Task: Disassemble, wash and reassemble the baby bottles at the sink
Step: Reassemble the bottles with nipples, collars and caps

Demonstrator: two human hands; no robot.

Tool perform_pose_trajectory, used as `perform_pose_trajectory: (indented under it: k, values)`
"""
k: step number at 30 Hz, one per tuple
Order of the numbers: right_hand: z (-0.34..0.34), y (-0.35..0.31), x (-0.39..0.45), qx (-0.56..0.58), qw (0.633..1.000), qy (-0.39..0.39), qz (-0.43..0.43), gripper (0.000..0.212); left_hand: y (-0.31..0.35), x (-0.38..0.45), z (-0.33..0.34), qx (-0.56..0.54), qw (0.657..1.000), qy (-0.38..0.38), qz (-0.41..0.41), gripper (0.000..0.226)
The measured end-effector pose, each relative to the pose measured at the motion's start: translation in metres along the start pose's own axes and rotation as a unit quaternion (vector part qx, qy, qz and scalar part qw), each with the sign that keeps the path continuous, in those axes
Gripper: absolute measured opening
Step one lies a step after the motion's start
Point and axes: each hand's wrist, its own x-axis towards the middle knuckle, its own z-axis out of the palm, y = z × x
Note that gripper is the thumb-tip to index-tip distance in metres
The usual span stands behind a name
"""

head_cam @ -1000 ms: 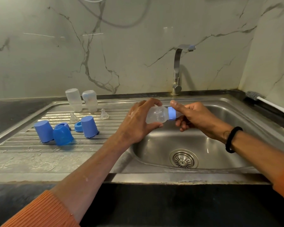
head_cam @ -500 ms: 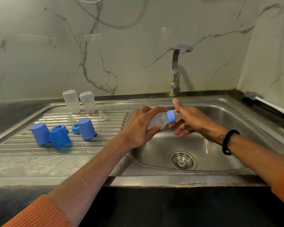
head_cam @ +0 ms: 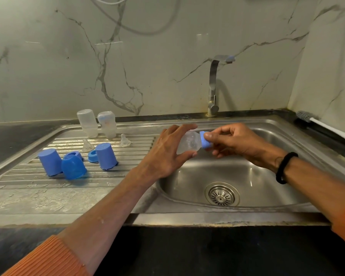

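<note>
Over the sink basin (head_cam: 253,176) I hold a clear baby bottle (head_cam: 189,143) lying on its side. My left hand (head_cam: 165,154) grips its body between thumb and fingers. My right hand (head_cam: 233,142) pinches the blue screw ring (head_cam: 204,140) on its neck. On the draining board (head_cam: 28,184) stand two clear bottle bodies (head_cam: 97,124) upside down, two clear teats (head_cam: 126,140), three blue caps (head_cam: 74,167) and two blue rings (head_cam: 93,155).
A steel tap (head_cam: 214,86) rises behind the basin, with no water running. A bottle brush (head_cam: 327,126) with a white handle lies on the dark counter at the right. The drain strainer (head_cam: 221,195) sits in the basin floor. Marble wall stands close behind.
The bottle has tipped slightly, its ring end rising. My right hand's fingers have shifted from spread to pinching the blue ring from above. Both hands stay over the basin.
</note>
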Motion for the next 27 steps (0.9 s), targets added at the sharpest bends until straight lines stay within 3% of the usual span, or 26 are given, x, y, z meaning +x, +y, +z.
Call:
perform_pose_trajectory:
  k: [9,13,16,21,27]
  values:
    - [0.006,0.006,0.003,-0.085,0.994,-0.001,0.074,0.089,0.002,0.002,0.0,0.001,0.999,0.004,0.041,0.059]
    - [0.002,0.003,0.007,-0.002,0.997,-0.008,0.081,0.072,-0.001,0.001,0.002,0.008,1.0,0.018,0.018,0.06]
    - [-0.006,0.0,0.008,0.073,0.996,-0.02,0.04,0.066,-0.004,0.0,0.002,-0.003,0.999,0.04,-0.004,0.061]
    - [-0.008,0.001,0.003,-0.01,0.999,-0.021,-0.046,0.049,-0.005,0.0,0.001,-0.009,0.998,0.058,-0.005,0.061]
    - [-0.005,-0.002,0.001,-0.001,1.0,0.006,-0.019,0.041,-0.001,0.002,0.001,-0.017,0.998,0.059,-0.001,0.061]
